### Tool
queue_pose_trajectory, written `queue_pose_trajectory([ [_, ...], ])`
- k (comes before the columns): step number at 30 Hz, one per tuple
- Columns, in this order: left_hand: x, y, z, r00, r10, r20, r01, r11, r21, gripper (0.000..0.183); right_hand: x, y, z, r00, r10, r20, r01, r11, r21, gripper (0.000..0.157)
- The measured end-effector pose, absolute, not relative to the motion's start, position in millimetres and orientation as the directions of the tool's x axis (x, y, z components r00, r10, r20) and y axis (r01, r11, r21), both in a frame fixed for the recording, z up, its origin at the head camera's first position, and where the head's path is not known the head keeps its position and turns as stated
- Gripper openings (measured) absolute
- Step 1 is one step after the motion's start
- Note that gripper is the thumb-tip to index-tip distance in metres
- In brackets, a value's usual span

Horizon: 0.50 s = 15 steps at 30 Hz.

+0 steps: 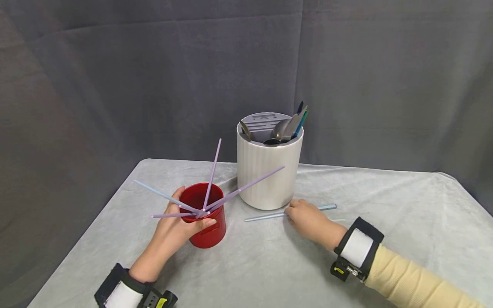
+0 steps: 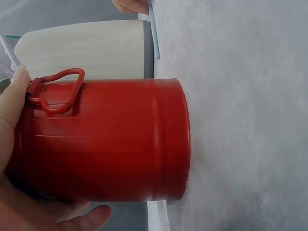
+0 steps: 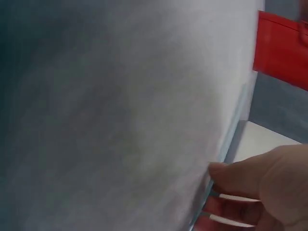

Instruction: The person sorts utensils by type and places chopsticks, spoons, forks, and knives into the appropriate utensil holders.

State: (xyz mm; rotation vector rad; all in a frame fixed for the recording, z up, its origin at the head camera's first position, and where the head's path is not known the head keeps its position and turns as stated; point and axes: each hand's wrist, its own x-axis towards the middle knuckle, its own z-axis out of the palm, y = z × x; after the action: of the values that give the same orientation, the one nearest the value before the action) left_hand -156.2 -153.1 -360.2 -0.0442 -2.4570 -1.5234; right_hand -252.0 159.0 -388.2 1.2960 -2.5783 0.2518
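My left hand [image 1: 173,224] grips a red metal cup [image 1: 209,233] around its side, thumb near the rim, as the left wrist view also shows. Several purple straws [image 1: 262,177] and a light blue straw [image 1: 155,190] lean out of the cup in different directions. A small red wire handle [image 2: 77,91] sticks out from the cup's side. Farther right, my right hand [image 1: 310,222] pinches a light blue straw [image 1: 265,217] lying on the table. In the right wrist view, the thumb and fingers are on either side of this straw [image 3: 231,132].
Behind the hands stands a white ribbed utensil holder [image 1: 265,175] with spoons, a knife and a teal-handled piece [image 1: 301,123] in it. A light grey cloth covers the table [image 1: 404,205]. Dark grey curtain [image 1: 154,85] hangs behind.
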Motion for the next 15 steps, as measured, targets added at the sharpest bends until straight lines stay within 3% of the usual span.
queue_pose_trajectory([
  [9,-155.8,-152.5,-359.5,-0.97,-0.099,0.224,0.164,0.415,0.895,0.09,-251.1,155.8,-385.3,-0.553,-0.8,0.235,-0.795,0.591,0.141,0.015],
  [15,-157.1,-152.8,-359.6,-0.968,-0.09,0.235,0.179,0.407,0.896,0.087,-251.7,159.7,-378.9,-0.545,-0.805,0.233,-0.821,0.57,0.047,0.019],
])
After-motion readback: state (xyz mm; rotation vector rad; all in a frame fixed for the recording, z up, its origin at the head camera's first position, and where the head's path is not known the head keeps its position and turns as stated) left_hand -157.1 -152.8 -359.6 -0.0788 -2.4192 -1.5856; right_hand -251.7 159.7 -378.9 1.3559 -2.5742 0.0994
